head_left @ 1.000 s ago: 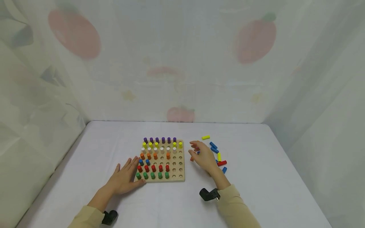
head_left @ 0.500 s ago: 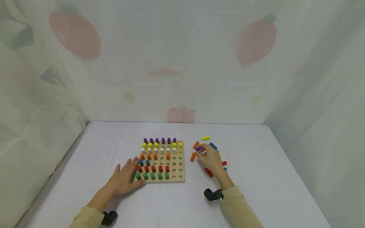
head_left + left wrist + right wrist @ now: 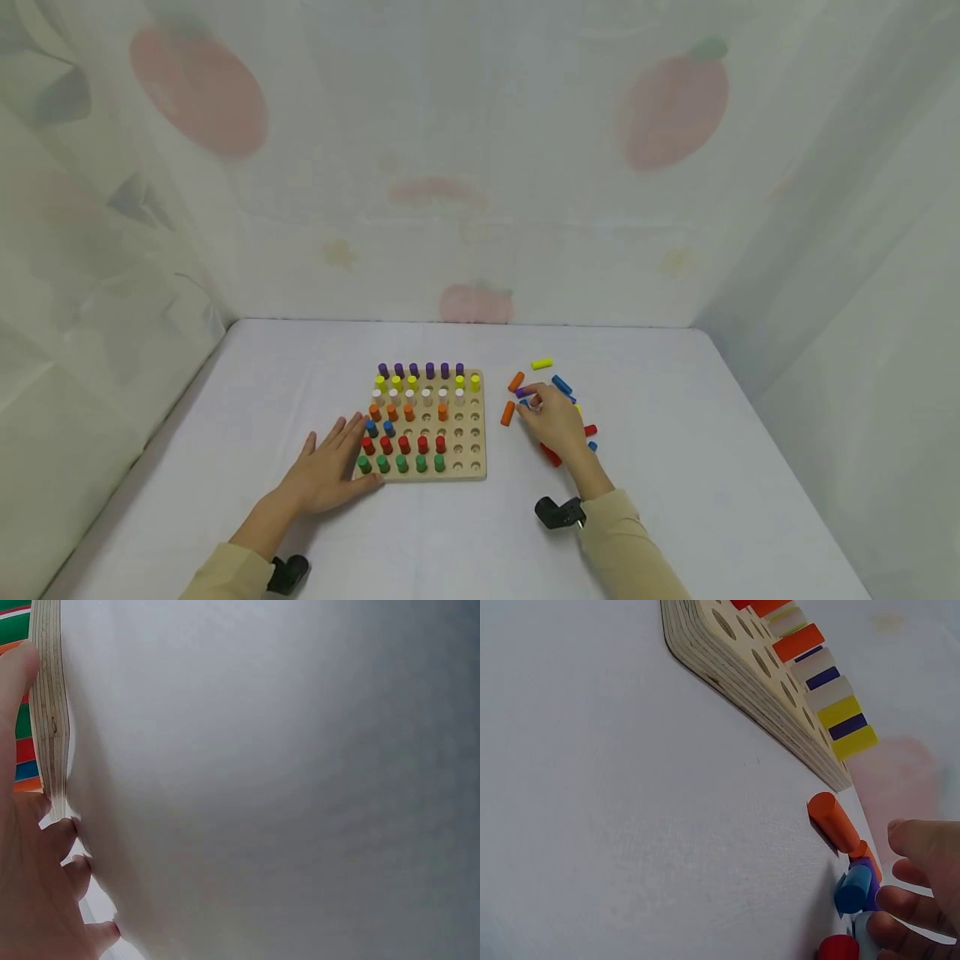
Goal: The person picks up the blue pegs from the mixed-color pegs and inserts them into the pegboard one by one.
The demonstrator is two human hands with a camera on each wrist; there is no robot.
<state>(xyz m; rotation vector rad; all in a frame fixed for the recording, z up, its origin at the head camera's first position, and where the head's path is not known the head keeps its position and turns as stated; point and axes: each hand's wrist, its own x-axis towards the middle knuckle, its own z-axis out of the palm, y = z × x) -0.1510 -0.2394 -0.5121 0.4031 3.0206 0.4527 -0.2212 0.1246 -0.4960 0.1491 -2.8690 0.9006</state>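
My left hand (image 3: 322,475) lies spread at the left edge of the wooden peg board (image 3: 468,467), fingers along its side and thumb at the near corner. Rows of coloured pegs stand in the board. To the board's right, my right hand (image 3: 555,417) reaches low over loose pegs, thumb and fingers apart. Its fingertips are right at a purple peg (image 3: 521,392) and a blue peg (image 3: 853,889). Two orange pegs (image 3: 507,413) lie just left of it. In the right wrist view, a red peg (image 3: 838,948) shows below the fingers.
Beyond the right hand lie a yellow peg (image 3: 542,364) and a blue peg (image 3: 562,384). Red pegs (image 3: 551,454) lie beside the right wrist, some partly hidden. Bare holes (image 3: 458,432) show on the board's right side. Patterned cloth (image 3: 480,208) hangs behind the white table (image 3: 300,367).
My right hand has shifted slightly right and settled among the loose pegs, uncovering the orange pegs and a red one. The left hand and the board have stayed put.
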